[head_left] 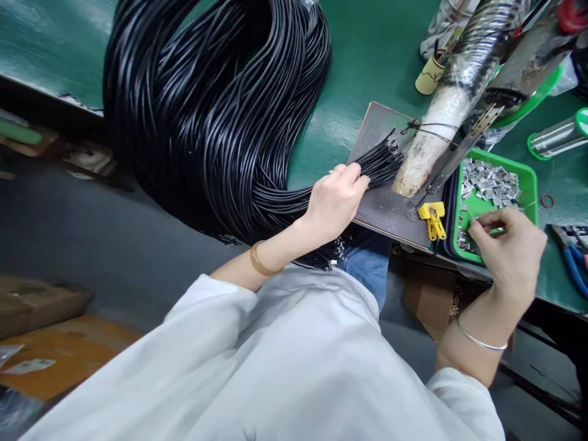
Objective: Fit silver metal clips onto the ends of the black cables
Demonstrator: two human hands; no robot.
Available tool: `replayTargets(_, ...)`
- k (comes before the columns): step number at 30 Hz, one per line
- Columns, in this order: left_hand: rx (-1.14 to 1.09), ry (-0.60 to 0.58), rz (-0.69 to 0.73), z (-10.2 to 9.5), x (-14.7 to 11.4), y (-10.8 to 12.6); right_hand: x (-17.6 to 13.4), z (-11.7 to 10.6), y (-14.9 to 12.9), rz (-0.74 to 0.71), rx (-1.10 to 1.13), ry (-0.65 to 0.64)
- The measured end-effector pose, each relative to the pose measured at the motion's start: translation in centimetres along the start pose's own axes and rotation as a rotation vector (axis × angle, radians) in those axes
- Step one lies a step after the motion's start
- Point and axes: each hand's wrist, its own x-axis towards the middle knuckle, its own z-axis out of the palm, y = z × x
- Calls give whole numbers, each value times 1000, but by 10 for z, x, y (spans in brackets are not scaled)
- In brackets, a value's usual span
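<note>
A thick bundle of black cables (229, 122) loops over the green bench, its cut ends fanned out on a brown board (374, 131). My left hand (337, 199) is closed around the cables just behind those ends. Over the front of a green tray (530, 177), my right hand (512, 245) pinches a thin silvery strand that looks like solder wire (474, 215). Small metal connector parts (493, 184) lie heaped in that tray. Between the tray and the cable ends sits a yellow clip (432, 219).
A plastic-wrapped tube (441, 116) slants over the board, with a metal bar (468, 144) beside it. At the right are a spool of silver wire (554, 138) and blue-handled pliers (574, 263). A yellow cup (430, 75) stands behind. Cardboard boxes (68, 355) are at lower left.
</note>
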Motion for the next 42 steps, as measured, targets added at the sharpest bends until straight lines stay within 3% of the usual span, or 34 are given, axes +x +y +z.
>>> replayTargets(3,-1,-17,-60,-3,12,1,-2,2,0,24,45,22)
replayTargets(7,-89,-92,-13,-10,6,-1,-3,2,-1,36,94,28)
replayTargets(9,-201,-39,-7,-10,1,-6,-3,2,-2,33,90,29)
replayTargets(12,-583,163,-185,-6,-2,-17,-4,2,-3,29,83,44)
replayTargets(15,-1183,418,-447,-8,0,-30,-6,3,-2,24,104,71)
replayTargets(17,-1556,464,-492,-15,-1,-33,-6,4,-1,23,122,90)
replayTargets(18,-1696,348,-454,-19,-3,-32,-6,5,-1,18,129,105)
replayTargets(21,-1939,-291,-214,-28,-10,-13,-6,5,-9,-8,163,208)
replayTargets(23,-1859,-674,-140,-23,-14,7,-11,2,-25,-8,260,313)
replayTargets(24,-1784,-775,-131,-18,-15,17,-15,0,-36,2,341,348)
replayTargets(25,-1734,-724,-177,-12,-16,26,-21,-3,-49,11,458,360)
replayTargets(27,-1665,-510,-279,1,-16,40,-35,-9,-77,-3,671,337)
replayTargets(29,-1641,-418,-309,11,-16,46,-50,-11,-103,19,819,248)
replayTargets(32,-1621,-371,-318,14,-17,48,-64,-5,-126,-26,751,332)
replayTargets(36,-1643,-338,-325,11,-18,49,-66,9,-130,-26,782,370)
replayTargets(42,-1677,-262,-335,14,-18,53,-61,15,-125,-21,933,119)
